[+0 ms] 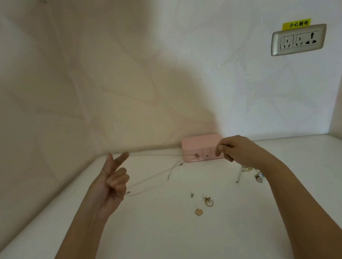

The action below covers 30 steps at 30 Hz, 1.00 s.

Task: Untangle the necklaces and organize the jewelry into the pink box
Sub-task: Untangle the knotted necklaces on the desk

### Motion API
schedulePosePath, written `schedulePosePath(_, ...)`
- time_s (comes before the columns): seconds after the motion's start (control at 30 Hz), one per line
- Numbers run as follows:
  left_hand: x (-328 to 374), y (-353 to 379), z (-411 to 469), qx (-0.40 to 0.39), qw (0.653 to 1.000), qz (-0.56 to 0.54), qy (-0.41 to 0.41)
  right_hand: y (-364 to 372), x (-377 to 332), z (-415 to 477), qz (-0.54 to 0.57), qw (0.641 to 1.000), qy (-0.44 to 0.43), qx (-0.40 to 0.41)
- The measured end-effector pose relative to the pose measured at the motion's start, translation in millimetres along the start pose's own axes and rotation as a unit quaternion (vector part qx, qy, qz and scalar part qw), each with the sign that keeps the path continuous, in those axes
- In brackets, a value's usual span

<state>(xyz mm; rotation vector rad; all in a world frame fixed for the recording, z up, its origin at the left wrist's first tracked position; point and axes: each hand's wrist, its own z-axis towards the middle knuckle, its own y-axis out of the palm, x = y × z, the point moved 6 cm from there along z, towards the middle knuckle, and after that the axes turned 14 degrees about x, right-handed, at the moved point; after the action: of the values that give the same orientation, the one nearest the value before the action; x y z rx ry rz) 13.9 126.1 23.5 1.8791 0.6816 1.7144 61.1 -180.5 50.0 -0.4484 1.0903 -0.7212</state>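
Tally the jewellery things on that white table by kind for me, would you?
Pink box: 1
Small loose pieces lying apart: 3
Thin chain from left hand to right hand: at least 1
Cluster partly hidden by the right forearm: 1
Total: 6, though the cluster's pieces cannot be counted apart.

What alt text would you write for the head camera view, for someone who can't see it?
The left hand and right hand stretch a thin necklace chain above a white tabletop. A closed pink box sits by the wall; loose earrings and a ring lie nearby.
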Motion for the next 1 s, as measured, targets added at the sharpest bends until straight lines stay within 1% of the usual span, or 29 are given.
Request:
schedulePosePath(0.07, -12.5, 2.9, -1.4, -0.041, 0.994, 0.077, -0.059, 2.2, 0.8, -6.0, -0.023, 0.998, 0.013, -0.055)
schedulePosePath(0.13, -23.5, 6.8, -2.8, -0.088, 0.983, 0.134, -0.093, -0.2, 2.3, -14.8, -0.049, 0.991, 0.041, -0.119)
schedulePosePath(0.2, -31.5, 12.2, -4.8, -0.132, 0.972, 0.158, -0.112, -9.0, 4.7, -24.3, -0.085, 0.980, 0.064, -0.169)
schedulePosePath(0.27, -36.4, 17.0, -6.9, -0.145, 0.969, 0.162, -0.118, -23.9, 8.9, -32.4, -0.105, 0.973, 0.083, -0.187)
schedulePosePath(0.37, -42.5, 17.4, -9.3, -0.106, 0.974, 0.137, -0.143, -51.0, 23.8, -47.7, -0.091, 0.974, 0.126, -0.165)
schedulePosePath(0.43, -51.4, 21.7, -16.8, -0.110, 0.971, 0.122, -0.174, -64.2, 36.8, -62.7, -0.092, 0.972, 0.153, -0.154)
schedulePosePath(0.5, -63.7, 27.5, -26.1, -0.116, 0.962, 0.139, -0.203, -71.8, 46.6, -76.6, -0.131, 0.969, 0.155, -0.143)
schedulePosePath(0.6, -84.5, 31.7, -35.7, -0.104, 0.944, 0.216, -0.225, -69.1, 57.1, -92.9, -0.211, 0.960, 0.137, -0.127)
schedulePosePath(0.67, -95.9, 30.9, -40.7, -0.091, 0.933, 0.253, -0.241, -63.6, 64.3, -100.0, -0.226, 0.962, 0.123, -0.096)
schedulePosePath(0.77, -104.7, 25.8, -49.9, -0.081, 0.924, 0.275, -0.251, -55.3, 67.8, -106.8, -0.211, 0.973, 0.080, -0.050)
schedulePosePath(0.9, -109.6, 16.9, -64.8, -0.071, 0.912, 0.344, -0.212, -41.1, 60.1, -111.9, -0.209, 0.977, 0.015, -0.025)
schedulePosePath(0.93, -109.7, 14.4, -66.9, -0.060, 0.911, 0.357, -0.198, -36.1, 52.7, -112.9, -0.193, 0.981, -0.008, -0.016)
schedulePosePath(1.0, -109.6, 10.2, -71.0, -0.030, 0.914, 0.361, -0.180, -21.8, 34.1, -119.0, -0.120, 0.992, -0.037, -0.021)
